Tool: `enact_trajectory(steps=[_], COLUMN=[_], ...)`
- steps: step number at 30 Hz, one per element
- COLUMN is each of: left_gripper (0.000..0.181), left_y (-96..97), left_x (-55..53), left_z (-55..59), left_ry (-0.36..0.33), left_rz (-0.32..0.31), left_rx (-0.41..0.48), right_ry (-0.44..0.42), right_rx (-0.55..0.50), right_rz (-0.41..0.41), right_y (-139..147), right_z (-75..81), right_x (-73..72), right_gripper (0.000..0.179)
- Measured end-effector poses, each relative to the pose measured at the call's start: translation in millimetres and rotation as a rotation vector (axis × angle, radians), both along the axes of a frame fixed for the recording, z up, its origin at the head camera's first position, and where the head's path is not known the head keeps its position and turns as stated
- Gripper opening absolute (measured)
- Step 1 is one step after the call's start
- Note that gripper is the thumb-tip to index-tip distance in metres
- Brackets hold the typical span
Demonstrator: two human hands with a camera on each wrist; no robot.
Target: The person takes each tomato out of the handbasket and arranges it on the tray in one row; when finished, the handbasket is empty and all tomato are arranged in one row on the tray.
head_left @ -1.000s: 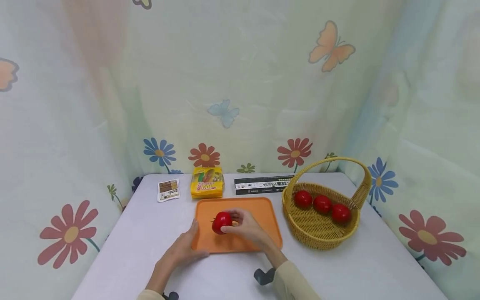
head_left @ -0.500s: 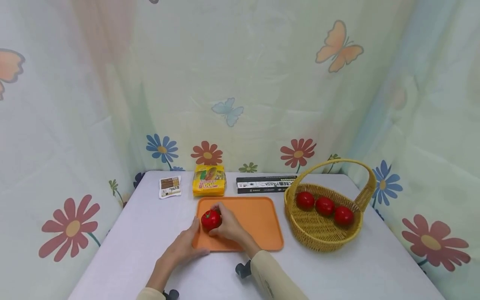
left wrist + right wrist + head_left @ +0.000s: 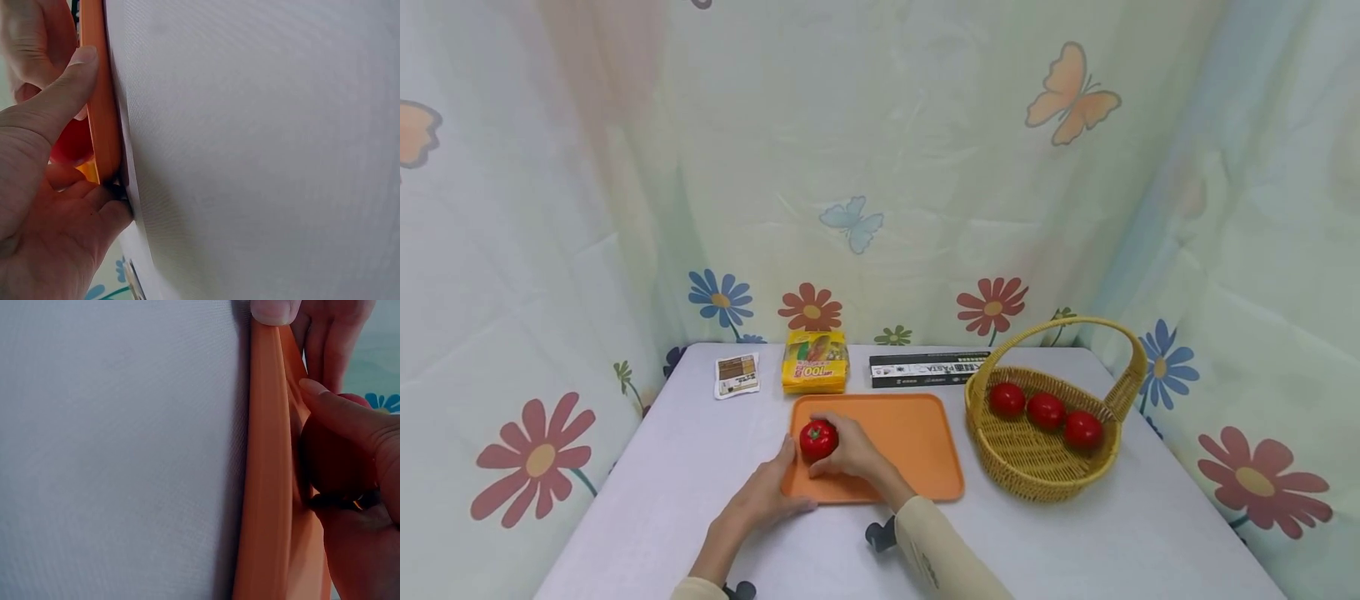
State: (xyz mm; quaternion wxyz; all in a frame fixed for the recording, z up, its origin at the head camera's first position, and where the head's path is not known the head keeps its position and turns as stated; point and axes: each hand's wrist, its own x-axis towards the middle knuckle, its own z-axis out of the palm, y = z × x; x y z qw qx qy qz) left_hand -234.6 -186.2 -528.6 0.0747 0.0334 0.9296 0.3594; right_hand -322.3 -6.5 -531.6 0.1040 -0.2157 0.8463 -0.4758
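A red tomato (image 3: 818, 440) with a green stem on top sits at the left end of an orange tray (image 3: 917, 450). My right hand (image 3: 853, 450) holds it from the right, thumb in front and fingers behind. Seen from the right wrist, the tomato (image 3: 337, 456) is low against the tray's inner side; whether it bears on the bottom is hard to tell. At the tray's front left corner, my left hand (image 3: 767, 493) grips the rim. In the left wrist view its thumb (image 3: 78, 75) lies on the front rim, with the other fingers round the left side.
Right of the tray stands a yellow wicker basket (image 3: 1026, 483) with a tall handle, holding 3 red tomatoes (image 3: 1046, 411). Behind the tray lie a black-and-white pasta box (image 3: 925, 370), a yellow packet (image 3: 815, 362) and a small white sachet (image 3: 737, 376). Floral curtains enclose the table.
My right hand has carried the tomato leftward and lowered it at the tray's left end; its stem has turned from pointing left to facing up. The left hand stays at the corner.
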Motion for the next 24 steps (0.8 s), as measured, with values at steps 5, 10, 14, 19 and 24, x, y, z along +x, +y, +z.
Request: enact_trajectory(steps=[5,10,14,19,24], left_gripper=[0.118,0.121,0.121,0.121,0.12], left_y=[-0.6,-2.9,-2.2,0.2,-2.4], left_x=[-0.4,-0.3,-0.6,-0.8,-0.5], left_z=[-1.2,-1.3,-1.8,-1.2,1.0], left_ry=[-0.007,-0.012,-0.007,-0.011,-0.024], left_rz=[-0.007,0.004,0.004,-0.017,-0.001], left_rx=[0.017,0.015,0.018,0.007,0.001], right_ry=[-0.015,0.055,0.118,0.069,0.069], right_rx=[-0.038,0.012,0.087,0.145,0.076], right_rz=[0.032,0.171,0.347,0.379,0.104], right_y=[10.9,53.7,125.0,239.2,306.9], right_z=[10.9,57.8,110.5,150.4,139.5], right_x=[2.1,20.9,42.9,43.8,0.0], right_gripper=[0.098,0.086,0.049,0.025,0.036])
